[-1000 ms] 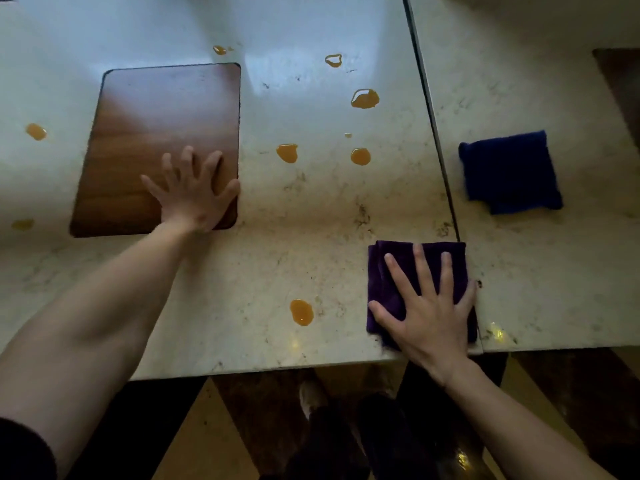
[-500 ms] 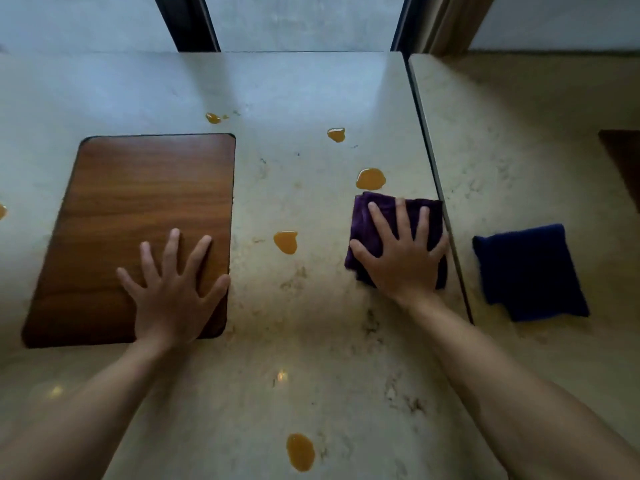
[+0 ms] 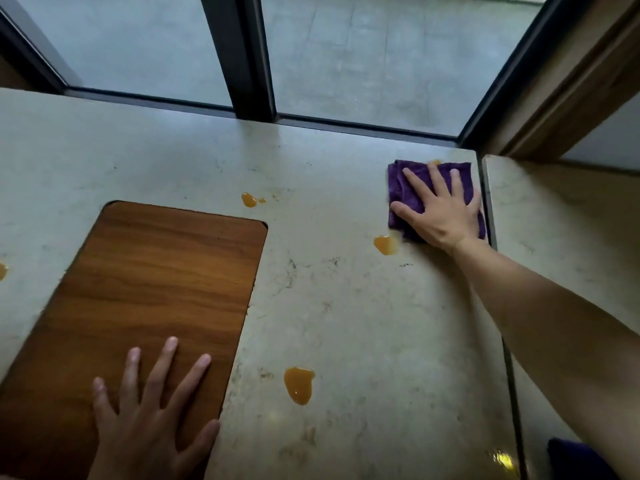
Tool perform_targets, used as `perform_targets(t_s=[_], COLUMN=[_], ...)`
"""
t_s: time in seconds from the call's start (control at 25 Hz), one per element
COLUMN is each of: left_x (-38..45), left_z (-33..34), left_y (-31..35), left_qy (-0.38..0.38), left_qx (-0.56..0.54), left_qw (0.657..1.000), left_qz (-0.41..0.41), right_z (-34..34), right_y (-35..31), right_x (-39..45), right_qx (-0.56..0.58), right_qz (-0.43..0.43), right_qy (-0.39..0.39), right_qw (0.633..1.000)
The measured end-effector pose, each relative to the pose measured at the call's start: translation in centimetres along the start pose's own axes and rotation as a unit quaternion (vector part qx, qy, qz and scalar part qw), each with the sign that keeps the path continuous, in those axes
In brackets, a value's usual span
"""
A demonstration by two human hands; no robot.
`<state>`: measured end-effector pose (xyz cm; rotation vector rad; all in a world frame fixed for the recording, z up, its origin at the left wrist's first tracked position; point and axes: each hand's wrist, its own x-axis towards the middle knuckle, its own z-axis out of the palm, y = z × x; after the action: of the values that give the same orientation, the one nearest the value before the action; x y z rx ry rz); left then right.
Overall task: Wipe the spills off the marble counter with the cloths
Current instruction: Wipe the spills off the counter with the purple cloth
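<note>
The right hand [image 3: 441,216] lies flat with fingers spread straight on a folded purple cloth [image 3: 408,188], pressing it onto the marble table [image 3: 346,306] at about 1 o'clock in the view, close to the dark seam [image 3: 491,237] that splits the table from the slab to its right. A sliver of orange liquid shows at the cloth's far edge, just past the fingertips.

The left hand [image 3: 145,420] rests open at 7 o'clock, palm down and fingers fanned, on the near part of a wooden inset panel [image 3: 156,278] set in the table; it holds nothing.

Orange spills remain on the marble: a partly smeared one [image 3: 385,244] touching the cloth's near left corner, a larger drop [image 3: 298,384] at 6 o'clock just right of the panel, a small one with tiny splashes [image 3: 249,199] beyond the panel's far edge at 12 o'clock, and one cut off at the left border [image 3: 2,271] at 9 o'clock.

At 5 o'clock, beyond the seam, the corner of a dark blue cloth [image 3: 575,460] peeks in under the right forearm. A dark-framed window [image 3: 249,57] runs along the table's far side.
</note>
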<state>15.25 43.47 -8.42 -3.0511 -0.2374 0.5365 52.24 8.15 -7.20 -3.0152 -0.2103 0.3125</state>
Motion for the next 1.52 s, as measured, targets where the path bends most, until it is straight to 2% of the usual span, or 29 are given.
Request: perform_targets(t_s=[0.32, 0.56, 0.76, 0.96, 1.08, 1.28, 1.4, 1.52], left_x=[0.6, 0.5, 0.1, 0.2, 0.2, -0.5, -0.7, -0.7], left_z=[0.7, 1.0, 0.6, 0.5, 0.6, 0.2, 0.1, 0.0], left_y=[0.0, -0.7, -0.2, 0.0, 0.0, -0.3, -0.6, -0.6], left_qy=[0.055, 0.064, 0.070, 0.086, 0.105, 0.089, 0.071, 0.066], left_qx=[0.005, 0.002, -0.017, -0.038, -0.065, -0.094, -0.109, -0.103], left_qw=[0.998, 0.998, 0.997, 0.996, 0.992, 0.991, 0.991, 0.992], left_qz=[-0.008, 0.015, 0.005, 0.005, 0.001, 0.021, 0.034, 0.035], right_z=[-2.0, -0.7, 1.2, 4.1, 6.3, 10.0, 12.4, 14.6], right_y=[-1.9, -3.2, -5.6, -6.9, -8.1, -10.0, -12.0, -16.0], right_x=[10.4, 6.7, -2.6, -16.7, -27.3, -45.5, -54.5, -59.8], right_qx=[-0.003, -0.014, -0.005, 0.007, 0.008, 0.013, 0.026, 0.066], right_qz=[-0.048, -0.082, -0.116, -0.089, -0.047, 0.063, 0.121, 0.194], right_qy=[0.007, -0.014, -0.030, -0.019, 0.012, -0.035, 0.019, 0.065], right_qw=[0.999, 0.996, 0.993, 0.996, 0.999, 0.997, 0.992, 0.977])
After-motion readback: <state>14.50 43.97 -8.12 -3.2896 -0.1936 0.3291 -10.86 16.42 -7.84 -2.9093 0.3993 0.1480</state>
